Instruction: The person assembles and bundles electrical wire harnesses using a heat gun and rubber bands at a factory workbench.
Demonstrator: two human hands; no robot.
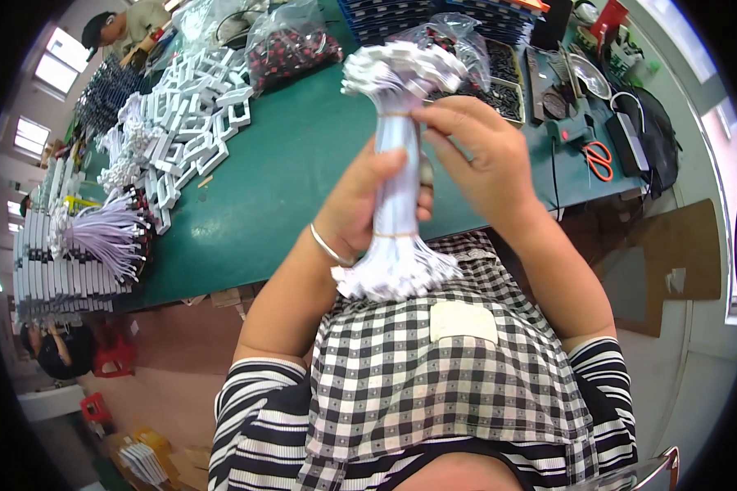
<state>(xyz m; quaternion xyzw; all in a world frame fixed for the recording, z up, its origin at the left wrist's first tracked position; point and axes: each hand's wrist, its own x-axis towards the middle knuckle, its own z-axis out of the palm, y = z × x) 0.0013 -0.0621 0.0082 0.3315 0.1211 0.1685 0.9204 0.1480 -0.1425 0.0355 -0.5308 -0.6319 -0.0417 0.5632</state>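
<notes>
A thick bundle of white cables (396, 200) is upright in front of my chest, over the table's near edge. White connectors fan out at its top and bottom ends. One tan rubber band (395, 114) circles it near the top, and another (395, 236) sits near the bottom. My left hand (360, 192) is wrapped round the middle of the bundle, thumb across the front. At the upper band, my right hand (485, 151) has its thumb and index finger closed against the bundle's right side, apparently pinching the band.
On the green table (287, 184) lie a heap of white plastic frames (192, 114), a loose cable bundle (106, 233), a bag of red and black parts (291, 53), orange-handled scissors (598, 161) and a tray of dark parts (504, 98). A co-worker (131, 29) sits at the far left.
</notes>
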